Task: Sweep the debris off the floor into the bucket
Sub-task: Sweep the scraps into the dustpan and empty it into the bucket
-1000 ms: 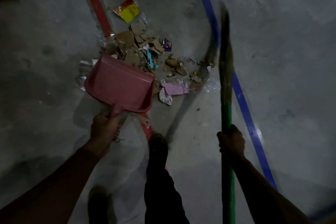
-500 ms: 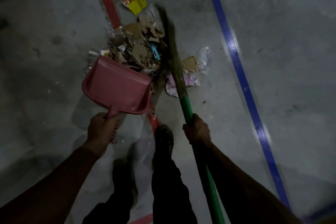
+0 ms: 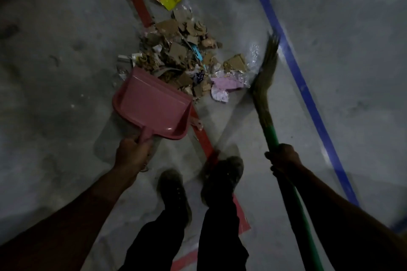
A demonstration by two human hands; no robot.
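Pile: debris (image 3: 187, 59) lies between dustpan (image 3: 152, 103) lip and broom (image 3: 267, 68) bristles.
Left hand (image 3: 132, 154): grips dustpan handle.
Right hand (image 3: 284, 157): grips broom shaft.

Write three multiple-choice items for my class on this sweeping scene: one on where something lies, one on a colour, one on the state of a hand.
1. Where does the debris pile lie relative to the dustpan?
A. At its open front edge
B. Behind its handle
C. Under the person's shoes

2. What colour is the broom handle?
A. Red
B. Green
C. White

3. What is the left hand doing?
A. Hanging idle
B. Pressing flat on the floor
C. Gripping the dustpan's handle

Answers:
1. A, since cardboard scraps crowd the pan's front lip.
2. B, as the shaft shows green just above the right hand.
3. C, as the fingers curl round the pink handle.
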